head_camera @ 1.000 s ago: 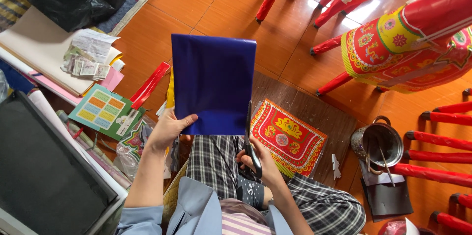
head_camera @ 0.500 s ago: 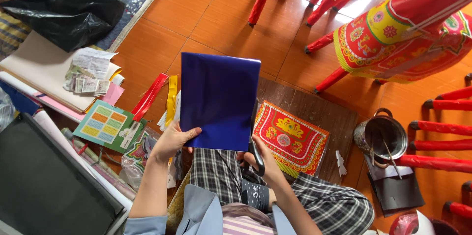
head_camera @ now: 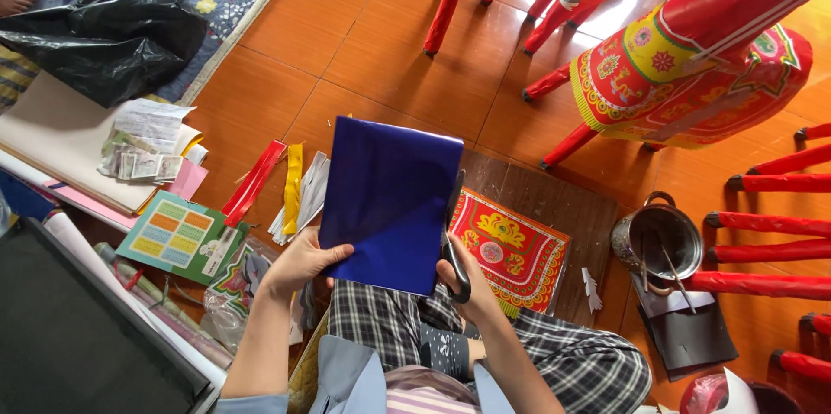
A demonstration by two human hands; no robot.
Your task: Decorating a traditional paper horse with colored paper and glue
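Observation:
My left hand (head_camera: 303, 263) pinches the lower left corner of a dark blue sheet of paper (head_camera: 389, 199) and holds it up over my lap. Black-handled scissors (head_camera: 454, 241) sit in my right hand (head_camera: 466, 280), their blades running up along the sheet's right edge. My checked trousers (head_camera: 381, 323) show just below the sheet.
A red and yellow patterned print (head_camera: 511, 245) lies on a dark wooden board (head_camera: 563, 206). Red and yellow paper strips (head_camera: 273, 184), a green card (head_camera: 177, 236) and paper stacks lie at left. A metal pot (head_camera: 658, 241) and red painted figures (head_camera: 692, 67) stand at right; a black bag (head_camera: 104, 33) lies far left.
The blue sheet has shifted right and lower. My right hand has risen from my lap and brought the scissors to the sheet's right edge.

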